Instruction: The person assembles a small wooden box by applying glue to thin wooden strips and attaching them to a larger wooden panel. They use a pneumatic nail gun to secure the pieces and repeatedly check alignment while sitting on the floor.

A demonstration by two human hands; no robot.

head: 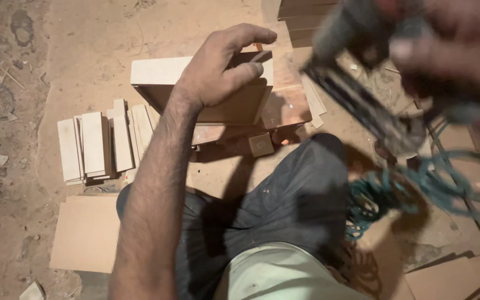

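- The left hand (pixel 218 69) rests on the open wooden box frame (pixel 206 89) on the floor (pixel 84 50), fingers curled over its top edge, thumb pressed on the side panel.
- The right hand (pixel 451 50), blurred, wraps a nail gun (pixel 362 94) held above and to the right of the frame, its long magazine slanting down.
- Cut wooden strips (pixel 98 145) lie left of the frame; a coiled green air hose (pixel 418 189) crowds the right.

Person, head-camera view: clothing.
Bare, sleeveless left forearm (pixel 151 183); dark grey-blue cloth trousers (pixel 284 194) with small pale specks; pale green shirt hem (pixel 284 275).
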